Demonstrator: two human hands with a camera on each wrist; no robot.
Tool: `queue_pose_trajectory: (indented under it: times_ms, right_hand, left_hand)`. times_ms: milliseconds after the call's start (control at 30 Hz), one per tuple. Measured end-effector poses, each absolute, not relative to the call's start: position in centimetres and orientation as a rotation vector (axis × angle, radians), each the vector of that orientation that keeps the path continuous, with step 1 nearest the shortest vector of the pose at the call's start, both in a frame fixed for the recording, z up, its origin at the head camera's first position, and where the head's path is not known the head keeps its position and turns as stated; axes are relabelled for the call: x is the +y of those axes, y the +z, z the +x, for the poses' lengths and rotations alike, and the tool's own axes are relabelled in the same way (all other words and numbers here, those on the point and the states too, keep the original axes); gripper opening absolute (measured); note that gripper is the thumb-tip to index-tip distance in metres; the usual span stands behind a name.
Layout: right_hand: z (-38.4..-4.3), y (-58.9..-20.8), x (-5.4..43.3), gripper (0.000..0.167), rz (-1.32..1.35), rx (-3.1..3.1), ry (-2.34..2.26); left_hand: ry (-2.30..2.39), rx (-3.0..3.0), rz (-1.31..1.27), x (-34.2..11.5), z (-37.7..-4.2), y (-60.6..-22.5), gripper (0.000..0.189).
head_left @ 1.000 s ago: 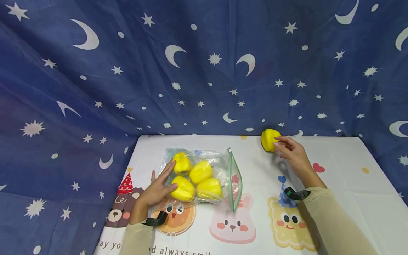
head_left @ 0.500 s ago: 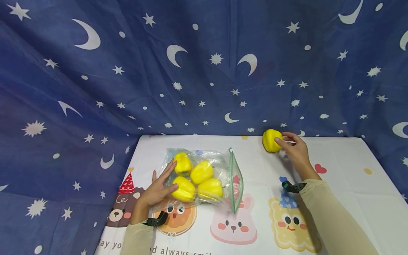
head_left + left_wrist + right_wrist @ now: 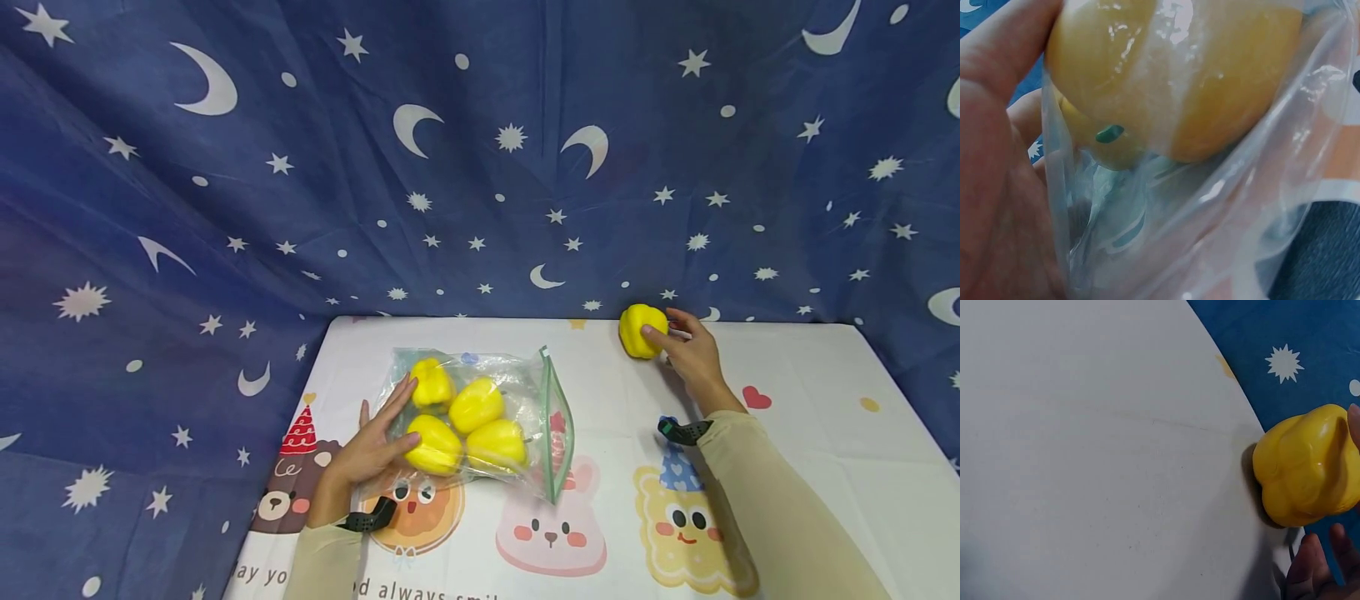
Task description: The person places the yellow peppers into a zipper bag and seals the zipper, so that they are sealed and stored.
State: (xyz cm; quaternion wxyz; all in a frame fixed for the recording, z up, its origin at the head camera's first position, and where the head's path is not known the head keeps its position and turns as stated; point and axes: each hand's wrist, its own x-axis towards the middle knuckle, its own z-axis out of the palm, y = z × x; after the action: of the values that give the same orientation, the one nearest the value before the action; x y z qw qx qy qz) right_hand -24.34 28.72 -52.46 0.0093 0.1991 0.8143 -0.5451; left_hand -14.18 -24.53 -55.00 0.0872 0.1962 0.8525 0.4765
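Note:
A clear zip bag (image 3: 521, 392) with a green zip lies on its side, its mouth to the right. Several yellow bell peppers (image 3: 476, 405) are inside it. My left hand (image 3: 371, 446) rests on the closed end with fingers spread, thumb over the lower left pepper and fingertips by the upper left one. Through the plastic, the left wrist view shows a pepper (image 3: 1235, 75) close up. At the back edge sits a loose yellow bell pepper (image 3: 642, 332). My right hand (image 3: 693, 354) reaches round its right side, thumb touching its front; in the right wrist view the other fingertips (image 3: 1310, 553) stand apart from it.
The table has a white cloth (image 3: 810, 500) printed with cartoon figures. A dark blue curtain (image 3: 480, 108) with moons and stars rises behind its back edge and along the left. Each wrist wears a black band.
My right hand has come in around the loose pepper, its fingers passing to the right and behind while the thumb moved onto its front. The left hand and bag look still.

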Motion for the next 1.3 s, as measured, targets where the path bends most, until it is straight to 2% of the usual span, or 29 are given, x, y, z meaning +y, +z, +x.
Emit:
queue_pose_trajectory:
  times_ms: [233, 467, 700, 967, 1133, 1300]
  right_hand:
    - [-24.4, -53.3, 28.6, 0.093, 0.605, 2.551, -1.647]
    - [-24.6, -53.2, 28.4, 0.093, 0.47, 2.521, -1.713]
    - [-24.1, -53.1, 28.5, 0.088, 0.459, 2.475, -1.747]
    - [-23.4, -52.5, 29.3, 0.109, 0.46, 2.352, -1.76]
    - [-23.1, -52.6, 29.6, 0.102, 0.397, 2.278, -1.762]
    - [-22.6, -52.7, 30.0, 0.089, 0.304, 2.198, -1.807]
  left_hand:
    - [1.423, 2.533, 0.594, -24.4, -14.1, -54.9, 0.081]
    - [1.438, 2.524, 0.594, -24.5, -14.1, -54.9, 0.081]
    - [1.437, 2.525, 0.587, -24.5, -14.0, -54.9, 0.081]
    - [1.432, 2.526, 0.581, -24.5, -14.1, -55.0, 0.082]
    - [1.431, 2.531, 0.58, -24.6, -14.2, -55.1, 0.082]
    - [1.433, 2.534, 0.587, -24.6, -14.2, -55.2, 0.082]
